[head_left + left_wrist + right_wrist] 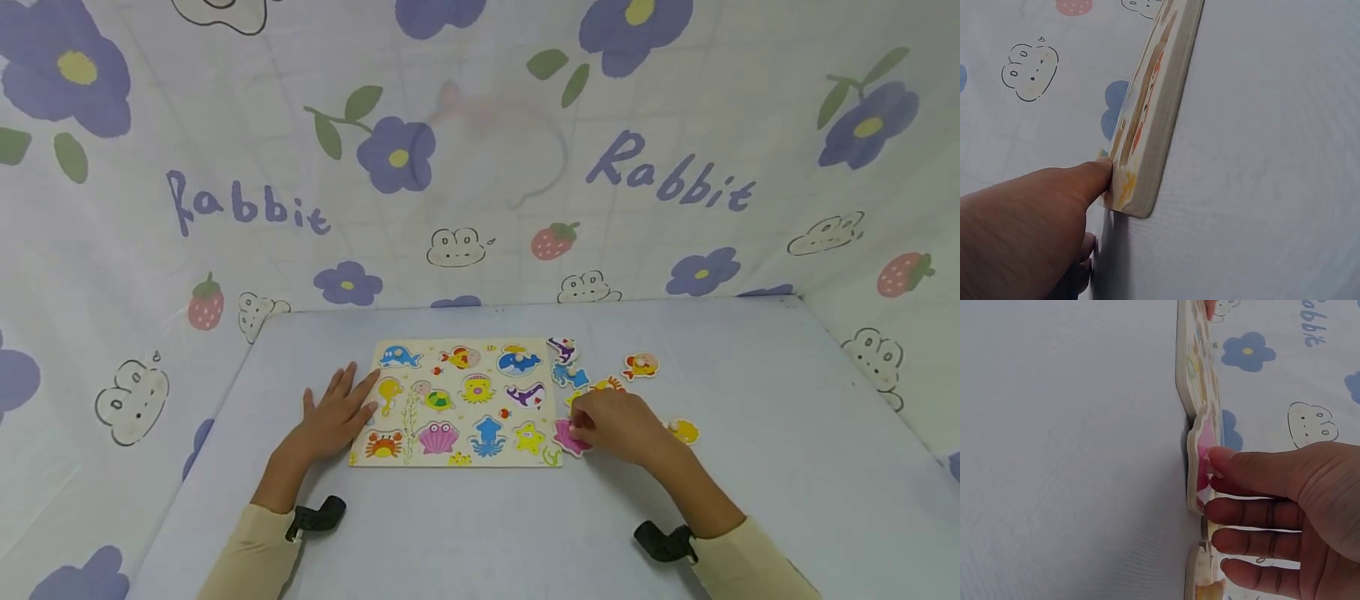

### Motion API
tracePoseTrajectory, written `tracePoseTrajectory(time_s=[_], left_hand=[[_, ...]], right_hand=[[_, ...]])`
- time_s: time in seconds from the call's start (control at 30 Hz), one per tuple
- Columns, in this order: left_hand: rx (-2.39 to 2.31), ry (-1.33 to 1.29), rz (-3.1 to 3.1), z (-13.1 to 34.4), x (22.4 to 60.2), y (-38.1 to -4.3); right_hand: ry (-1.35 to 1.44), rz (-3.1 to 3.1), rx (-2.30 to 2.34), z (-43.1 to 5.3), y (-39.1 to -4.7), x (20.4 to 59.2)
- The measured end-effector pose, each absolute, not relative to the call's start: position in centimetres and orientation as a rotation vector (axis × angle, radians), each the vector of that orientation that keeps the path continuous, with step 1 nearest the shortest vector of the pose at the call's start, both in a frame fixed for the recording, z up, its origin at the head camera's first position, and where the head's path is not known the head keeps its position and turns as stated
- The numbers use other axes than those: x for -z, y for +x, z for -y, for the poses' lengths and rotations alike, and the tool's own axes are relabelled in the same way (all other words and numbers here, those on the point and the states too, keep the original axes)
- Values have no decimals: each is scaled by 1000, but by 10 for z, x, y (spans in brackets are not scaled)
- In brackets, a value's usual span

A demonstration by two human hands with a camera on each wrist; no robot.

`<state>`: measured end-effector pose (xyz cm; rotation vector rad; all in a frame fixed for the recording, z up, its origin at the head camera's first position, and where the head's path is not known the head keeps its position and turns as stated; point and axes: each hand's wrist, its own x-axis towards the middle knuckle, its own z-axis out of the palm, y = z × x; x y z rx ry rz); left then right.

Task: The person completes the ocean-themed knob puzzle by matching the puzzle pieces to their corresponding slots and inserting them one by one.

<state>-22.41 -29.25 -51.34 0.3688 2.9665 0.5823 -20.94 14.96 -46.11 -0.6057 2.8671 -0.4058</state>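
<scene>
A flat puzzle board [510, 461] printed with sea animals lies on the table. At its left edge rests my left hand [330, 425], fingers spread and nearly straight; in the left wrist view the thumb [1094, 178] touches the corner of the board [1163, 119]. My right hand [618, 425] pinches a pink shell puzzle piece [570, 440] between thumb and forefinger. Seen from the right wrist, the shell piece [1204, 453] stands close against the board's end [1184, 369], and the other fingers [1254, 542] are loosely bent. Whether the piece touches the table is unclear.
Right of the board lie loose pieces: a purple whale [561, 351], a blue squid [572, 377], a crab [606, 385], a red-and-yellow fish [641, 365] and a yellow piece [683, 431]. The right hand partly covers some. A printed cloth [495, 192] rises behind the table.
</scene>
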Motion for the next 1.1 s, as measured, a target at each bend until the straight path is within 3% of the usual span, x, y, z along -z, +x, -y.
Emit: tracePoseTrajectory(time_s=[1.1], left_hand=[[-637, 406, -2963, 295, 521, -227]], right_hand=[[-789, -3032, 530, -137, -206, 464]])
